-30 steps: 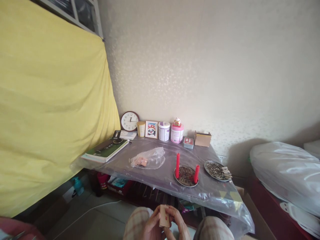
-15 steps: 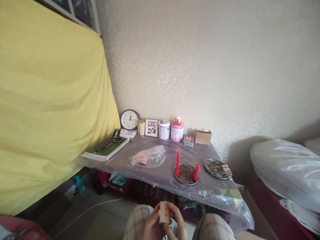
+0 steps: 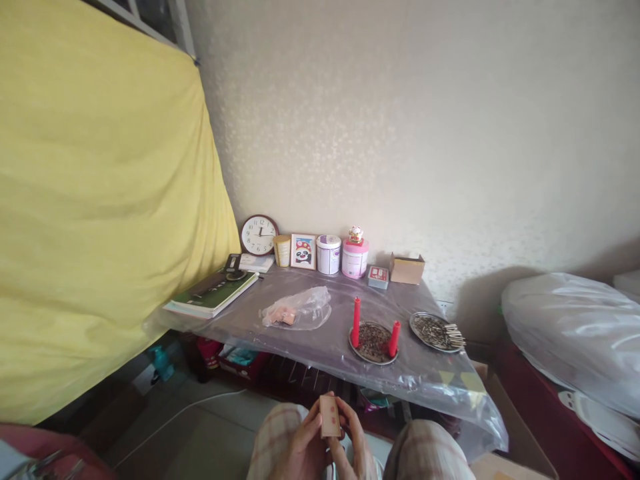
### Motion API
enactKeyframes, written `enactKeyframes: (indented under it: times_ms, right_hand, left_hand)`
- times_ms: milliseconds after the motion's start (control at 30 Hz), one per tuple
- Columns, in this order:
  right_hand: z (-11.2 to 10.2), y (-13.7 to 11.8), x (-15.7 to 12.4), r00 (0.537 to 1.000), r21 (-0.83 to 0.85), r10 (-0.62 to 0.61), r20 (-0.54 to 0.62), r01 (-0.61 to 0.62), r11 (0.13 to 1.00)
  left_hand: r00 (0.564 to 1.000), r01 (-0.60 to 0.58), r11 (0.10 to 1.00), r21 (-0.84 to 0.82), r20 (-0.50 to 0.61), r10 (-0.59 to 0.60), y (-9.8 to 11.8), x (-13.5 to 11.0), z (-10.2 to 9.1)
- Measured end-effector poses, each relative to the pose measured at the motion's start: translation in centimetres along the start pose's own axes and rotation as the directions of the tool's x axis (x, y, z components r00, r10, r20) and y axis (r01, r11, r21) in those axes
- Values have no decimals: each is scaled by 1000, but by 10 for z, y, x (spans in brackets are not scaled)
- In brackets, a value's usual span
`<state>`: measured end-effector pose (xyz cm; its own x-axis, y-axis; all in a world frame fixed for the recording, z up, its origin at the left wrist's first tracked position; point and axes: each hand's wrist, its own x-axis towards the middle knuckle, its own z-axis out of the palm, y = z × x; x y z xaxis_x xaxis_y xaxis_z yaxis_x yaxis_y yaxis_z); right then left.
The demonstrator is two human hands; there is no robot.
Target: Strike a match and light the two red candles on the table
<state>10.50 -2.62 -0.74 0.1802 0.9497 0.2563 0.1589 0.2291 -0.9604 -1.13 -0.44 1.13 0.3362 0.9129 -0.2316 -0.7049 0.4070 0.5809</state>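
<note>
Both my hands meet low in the view over my lap, between my knees in checked trousers. My left hand [image 3: 300, 448] and my right hand [image 3: 351, 445] are closed together on a small tan matchbox [image 3: 329, 416] held upright, its face showing red marks. In front of me stands a low table [image 3: 280, 343] covered in clear plastic. On it sit a round tray [image 3: 372, 343] with two red candles [image 3: 356, 323] and a second tray [image 3: 434, 331] holding used matches.
A plastic bag [image 3: 299, 310] with small tan pieces lies mid-table. Books [image 3: 213, 295], a clock [image 3: 259, 235], a framed picture, tins [image 3: 329, 254] and a cardboard box [image 3: 407, 269] line the wall. A yellow curtain [image 3: 100, 200] hangs left; a plastic-covered bundle [image 3: 570, 333] sits right.
The view has tilted down slightly, so the table and my hands sit a little higher in the picture. Both hands keep hold of the matchbox.
</note>
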Motion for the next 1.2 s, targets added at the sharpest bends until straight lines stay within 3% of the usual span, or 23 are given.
enactKeyframes:
  times_ms: [100,267,567,800,1000,1200]
  right_hand:
    - [3,-8,-1,999,35,37,9,-37,999]
    - [8,-19,-2,999,30,45,-29,-44,999]
    - [11,-18,-2,999,36,49,-16,-49,998]
    - [8,-9,0,1000,-67,12,2,-12,998]
    - [4,-8,2,996,-169,-34,88,49,984]
    - [3,-21,3,995,-148,-51,86,63,987]
  left_hand:
    - [997,-6,1000,-21,80,7,2,-2,2]
    - [998,-1,998,-57,70,5,3,-3,2]
    - [989,16,992,-124,148,3,2,-2,-3]
    - [999,0,999,-51,40,2,7,-5,7]
    - [1000,-2,999,-54,31,3,7,-6,8]
    - [999,-2,996,-92,44,6,7,-5,7]
